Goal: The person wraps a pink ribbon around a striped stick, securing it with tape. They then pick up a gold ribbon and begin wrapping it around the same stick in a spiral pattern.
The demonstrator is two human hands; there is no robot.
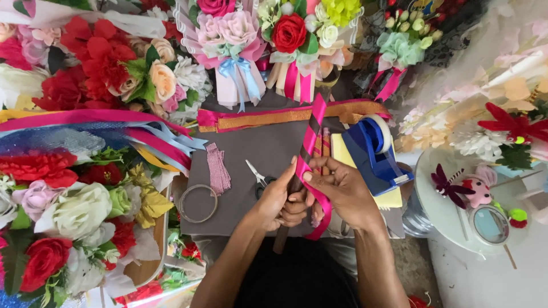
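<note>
Both hands, left hand and right hand, are pinching a pink ribbon around a stick at the frame's centre.

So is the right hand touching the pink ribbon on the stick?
Touching. The head view shows the right hand with its thumb pressed on the pink ribbon, which also loops around that hand below.

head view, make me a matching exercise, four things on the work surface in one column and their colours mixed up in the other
Things:
1. tape dispenser
2. ribbon being wrapped on the stick
3. ring
4. note pad

Colours:
A. yellow
B. pink
C. blue and white
D. clear

Pairs: 1-C, 2-B, 3-D, 4-A
</note>
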